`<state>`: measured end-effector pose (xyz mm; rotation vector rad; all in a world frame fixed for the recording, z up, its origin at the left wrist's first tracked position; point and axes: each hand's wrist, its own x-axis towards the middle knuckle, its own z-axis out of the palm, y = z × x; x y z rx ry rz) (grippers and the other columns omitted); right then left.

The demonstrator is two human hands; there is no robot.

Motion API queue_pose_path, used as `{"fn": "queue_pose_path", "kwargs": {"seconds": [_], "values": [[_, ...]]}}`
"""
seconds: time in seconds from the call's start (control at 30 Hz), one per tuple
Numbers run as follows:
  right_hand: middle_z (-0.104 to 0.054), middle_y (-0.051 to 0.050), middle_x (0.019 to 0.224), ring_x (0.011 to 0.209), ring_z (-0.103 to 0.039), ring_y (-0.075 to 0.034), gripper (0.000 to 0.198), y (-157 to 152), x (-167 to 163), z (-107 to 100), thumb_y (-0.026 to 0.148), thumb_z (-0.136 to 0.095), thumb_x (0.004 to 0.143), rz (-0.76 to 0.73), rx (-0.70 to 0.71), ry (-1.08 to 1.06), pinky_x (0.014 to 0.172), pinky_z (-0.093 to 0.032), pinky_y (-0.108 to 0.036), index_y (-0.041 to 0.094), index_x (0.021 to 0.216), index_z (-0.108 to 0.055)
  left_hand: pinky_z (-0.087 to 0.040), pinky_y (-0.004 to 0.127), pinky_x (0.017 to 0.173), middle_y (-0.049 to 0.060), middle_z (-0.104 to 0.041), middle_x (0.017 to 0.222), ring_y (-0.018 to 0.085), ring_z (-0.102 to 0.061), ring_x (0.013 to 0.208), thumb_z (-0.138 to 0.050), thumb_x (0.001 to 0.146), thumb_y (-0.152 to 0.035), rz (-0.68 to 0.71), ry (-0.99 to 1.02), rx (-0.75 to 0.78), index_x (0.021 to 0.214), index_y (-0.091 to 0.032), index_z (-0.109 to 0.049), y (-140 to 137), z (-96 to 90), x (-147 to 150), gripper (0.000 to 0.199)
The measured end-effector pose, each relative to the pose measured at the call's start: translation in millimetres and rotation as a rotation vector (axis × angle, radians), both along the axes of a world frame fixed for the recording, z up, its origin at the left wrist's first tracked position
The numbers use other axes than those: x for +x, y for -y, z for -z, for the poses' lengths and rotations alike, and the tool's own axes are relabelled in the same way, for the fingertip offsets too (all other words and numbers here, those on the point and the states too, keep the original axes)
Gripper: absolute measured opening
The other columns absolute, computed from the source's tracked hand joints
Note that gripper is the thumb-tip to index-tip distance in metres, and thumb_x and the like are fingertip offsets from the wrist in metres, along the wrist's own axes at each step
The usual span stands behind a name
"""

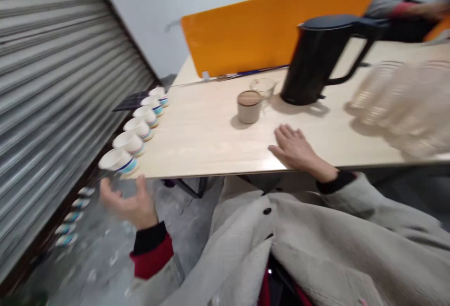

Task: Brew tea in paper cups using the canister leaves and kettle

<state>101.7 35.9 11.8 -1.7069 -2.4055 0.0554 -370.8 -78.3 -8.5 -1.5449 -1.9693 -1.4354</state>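
Observation:
My left hand [130, 202] is in the air just off the table's front left corner, fingers apart and holding nothing. The closest thing to it is a white paper cup [117, 160] with a blue band, front one of a row of several such cups along the left edge. On the tabletop [197, 142], my right hand [291, 145] lies flat, palm down and fingers stretched out. Beyond it stand a small grey-brown canister [249, 109] with a wooden-looking lid, a clear glass cup [266, 89] and a black electric kettle [312, 62].
A blurred pack of clear plastic cups [411, 102] lies at the right. An orange divider panel [246, 29] runs across the back, with pens [258, 70] along its foot. The ribbed metal shutter [59, 62] borders the left side. Another person's arm [418, 10] shows at the upper right.

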Motion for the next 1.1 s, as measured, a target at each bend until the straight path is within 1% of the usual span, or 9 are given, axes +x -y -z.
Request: {"fn": "queue_pose_path", "kwargs": {"seconds": [0.03, 0.07, 0.27, 0.4, 0.53, 0.63, 0.83, 1.0, 1.1], "values": [[-0.056, -0.028, 0.16, 0.149, -0.053, -0.044, 0.062, -0.6, 1.4, -0.3, 0.053, -0.041, 0.108, -0.015, 0.005, -0.033, 0.124, -0.037, -0.07, 0.012, 0.152, -0.055, -0.051, 0.078, 0.112, 0.005, -0.051, 0.167, 0.051, -0.042, 0.157, -0.069, 0.086, -0.044, -0.141, 0.032, 0.133, 0.16, -0.05, -0.041, 1.1, 0.8, 18.7, 0.079], [-0.057, -0.025, 0.161, 0.149, -0.053, -0.042, 0.059, -0.8, 3.7, -0.6, 0.051, -0.043, 0.108, -0.038, 0.022, -0.07, 0.124, -0.037, -0.068, 0.014, 0.152, -0.057, -0.056, 0.076, 0.108, 0.005, -0.056, 0.163, 0.049, -0.051, 0.15, -0.07, 0.087, -0.043, -0.125, 0.038, 0.156, 0.155, -0.052, -0.05, -0.6, 0.6, 38.8, 0.072], [-0.065, -0.014, 0.157, 0.145, -0.06, -0.034, 0.052, 31.0, 44.1, -27.3, 0.049, -0.05, 0.11, 0.014, 0.216, -0.278, 0.127, -0.04, -0.061, 0.023, 0.153, -0.062, -0.068, 0.055, 0.092, 0.013, -0.073, 0.135, 0.034, -0.071, 0.124, -0.07, 0.098, -0.039, 0.449, -0.015, -0.017, 0.136, -0.031, -0.07, -47.6, -14.3, 150.8, 0.039], [-0.073, -0.013, 0.141, 0.132, -0.066, -0.034, 0.049, 76.1, 106.0, -63.6, 0.05, -0.051, 0.109, 0.341, 0.449, -0.261, 0.115, -0.052, -0.053, 0.023, 0.147, -0.066, -0.067, 0.049, 0.092, 0.014, -0.074, 0.133, 0.032, -0.07, 0.124, -0.067, 0.101, -0.039, 0.66, -0.089, -0.105, 0.127, -0.026, -0.073, -83.7, -19.9, 190.6, 0.03], [-0.071, -0.02, 0.142, 0.137, -0.061, -0.034, 0.051, 109.9, 173.4, -83.7, 0.044, -0.057, 0.104, 0.705, 0.721, -0.144, 0.12, -0.047, -0.048, 0.011, 0.141, -0.069, -0.063, 0.052, 0.102, 0.015, -0.075, 0.132, 0.033, -0.069, 0.125, -0.066, 0.1, -0.04, 0.762, -0.106, -0.141, 0.123, -0.023, -0.074, -111.4, -17.4, 215.2, 0.03], [-0.068, -0.021, 0.146, 0.141, -0.058, -0.033, 0.048, 119.5, 207.2, -83.6, 0.041, -0.055, 0.104, 0.831, 0.676, -0.071, 0.122, -0.043, -0.046, 0.01, 0.138, -0.07, -0.06, 0.055, 0.107, 0.015, -0.076, 0.132, 0.034, -0.069, 0.123, -0.065, 0.1, -0.041, 0.801, -0.11, -0.165, 0.121, -0.023, -0.075, -124.8, -12.1, 223.3, 0.03], [-0.059, -0.019, 0.16, 0.146, -0.047, -0.039, 0.042, 109.9, 233.7, -72.4, 0.039, -0.07, 0.097, 0.821, 0.406, 0.032, 0.121, -0.039, -0.053, 0.014, 0.131, -0.075, -0.058, 0.058, 0.107, 0.015, -0.077, 0.128, 0.037, -0.07, 0.121, -0.065, 0.098, -0.046, 0.8, -0.14, -0.181, 0.117, -0.026, -0.076, -133.4, -1.4, 216.7, 0.031], [-0.075, -0.017, 0.138, 0.141, -0.051, -0.033, 0.008, 96.9, 252.0, -70.4, 0.026, -0.08, 0.09, 0.732, 0.329, 0.031, 0.122, -0.038, -0.049, 0.018, 0.09, -0.077, -0.059, 0.059, 0.107, 0.013, -0.077, 0.128, 0.037, -0.069, 0.12, -0.064, 0.097, -0.048, 0.791, -0.12, -0.197, 0.116, -0.028, -0.077, -134.1, 0.8, 215.4, 0.03], [-0.081, -0.013, 0.124, 0.134, -0.056, -0.032, 0.012, 98.2, 258.2, -69.6, 0.024, -0.08, 0.09, 0.68, 0.339, 0.003, 0.119, -0.041, -0.049, 0.021, 0.08, -0.073, -0.058, 0.059, 0.108, 0.012, -0.077, 0.128, 0.037, -0.069, 0.12, -0.065, 0.096, -0.047, 0.792, -0.105, -0.193, 0.115, -0.03, -0.078, -134.6, 1.5, 216.7, 0.029]]}}
